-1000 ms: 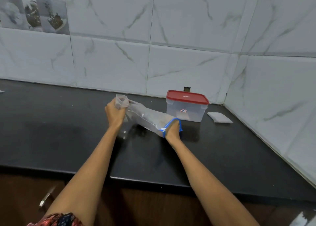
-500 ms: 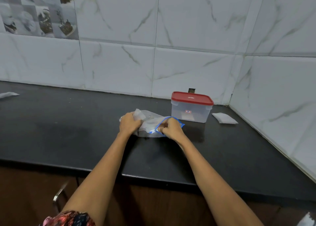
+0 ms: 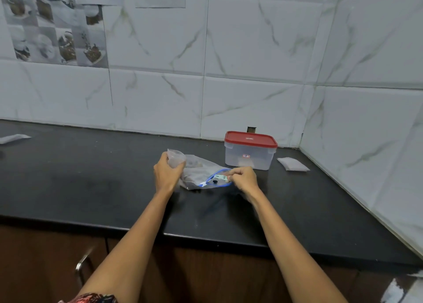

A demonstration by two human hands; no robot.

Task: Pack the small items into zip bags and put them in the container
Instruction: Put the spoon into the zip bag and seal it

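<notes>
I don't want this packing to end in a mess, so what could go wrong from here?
1. The zip bag lies on its side with its blue-edged mouth open at the right hand; small items might slide out onto the counter.
2. The left hand bunches the bag's far end, so lifting it could tip the contents toward the mouth.
3. The container has its red lid on, so the bag cannot go in yet.

A clear zip bag (image 3: 201,176) with a blue-edged mouth lies on the black countertop (image 3: 91,188), just in front and to the left of the red-lidded container (image 3: 250,151). The left hand (image 3: 168,173) grips the bag's bunched far end, farthest from the container, while the right hand (image 3: 242,178) pinches the blue rim just before the container. A small white packet (image 3: 293,164) lies flat just right of the container, near the tiled wall's corner.
</notes>
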